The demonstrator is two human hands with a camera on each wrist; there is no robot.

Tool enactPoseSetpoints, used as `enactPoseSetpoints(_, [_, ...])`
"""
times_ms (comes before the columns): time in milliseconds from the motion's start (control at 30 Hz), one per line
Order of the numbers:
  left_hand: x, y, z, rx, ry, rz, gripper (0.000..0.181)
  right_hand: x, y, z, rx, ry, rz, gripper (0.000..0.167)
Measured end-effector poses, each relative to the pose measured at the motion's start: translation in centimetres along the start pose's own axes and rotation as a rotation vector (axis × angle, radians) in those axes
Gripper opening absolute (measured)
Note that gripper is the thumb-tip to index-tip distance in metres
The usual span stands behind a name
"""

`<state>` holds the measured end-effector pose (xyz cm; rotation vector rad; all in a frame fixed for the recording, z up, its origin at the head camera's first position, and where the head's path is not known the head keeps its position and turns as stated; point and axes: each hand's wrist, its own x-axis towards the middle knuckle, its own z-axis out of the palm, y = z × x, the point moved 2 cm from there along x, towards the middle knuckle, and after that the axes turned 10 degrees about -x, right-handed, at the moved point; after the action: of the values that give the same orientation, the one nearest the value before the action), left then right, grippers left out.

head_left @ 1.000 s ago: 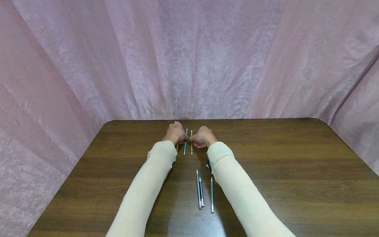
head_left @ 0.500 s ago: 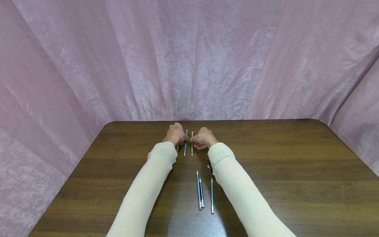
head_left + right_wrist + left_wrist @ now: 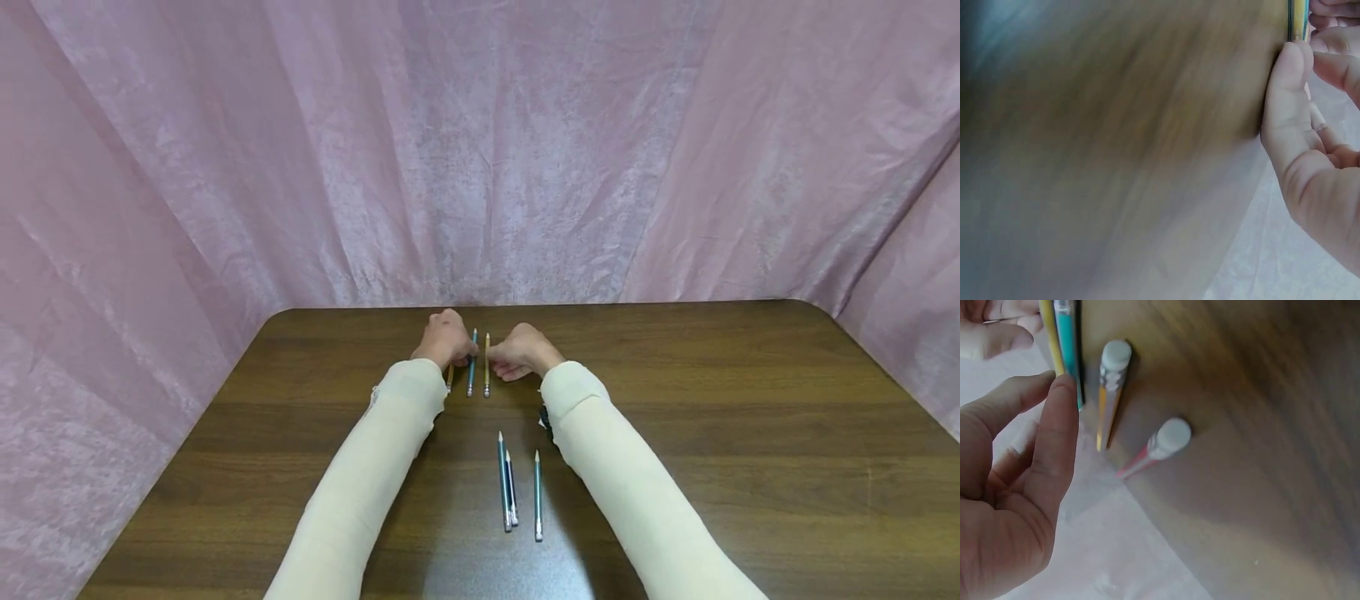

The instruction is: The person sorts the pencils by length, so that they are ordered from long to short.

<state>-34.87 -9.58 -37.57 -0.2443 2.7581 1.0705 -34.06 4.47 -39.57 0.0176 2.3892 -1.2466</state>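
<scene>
Only the head view shows three bluish pencils (image 3: 503, 492), which lie farther from the far edge of the table (image 3: 712, 433); only the left wrist view shows the red pencil (image 3: 1154, 450), near the orange pencil (image 3: 1107, 406). Close to the far edge, a little left of its middle, the left hand (image 3: 442, 337) pinches the teal pencil (image 3: 470, 383) between thumb and finger. The fingertips of the right hand (image 3: 521, 352) are almost together at the yellow pencil (image 3: 487, 375), beside the teal one; whether they pinch it or only touch it, I cannot tell. In the head view the left hand hides much of the orange pencil. Both wrist views cut off the teal and yellow pencils at the top.
</scene>
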Motion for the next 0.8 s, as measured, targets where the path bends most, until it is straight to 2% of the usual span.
enactPoseSetpoints(167, [-0.3, 0.2, -0.5, 0.020, -0.035, 0.026, 0.016, -0.8, 0.5, -0.8, -0.036, -0.013, -0.043, 0.021])
enactPoseSetpoints(367, [-1.2, 0.4, -1.2, -0.053, -0.090, 0.059, 0.017, -2.6, 0.9, -2.3, -0.086, -0.040, -0.122, 0.026])
enactPoseSetpoints(467, [-2.2, 0.3, -1.5, -0.096, -0.125, 0.097, 0.015, -3.7, 0.9, -3.1, -0.115, -0.063, -0.168, 0.027])
enactPoseSetpoints(667, [-4.6, -0.3, -1.9, -0.136, -0.198, 0.185, 0.016, -5.9, 1.1, -4.2, -0.145, -0.100, -0.212, 0.027])
enactPoseSetpoints(800, [-6.2, -0.9, -1.8, -0.168, -0.248, 0.201, 0.015, -7.5, 1.6, -4.4, -0.153, -0.123, -0.240, 0.025])
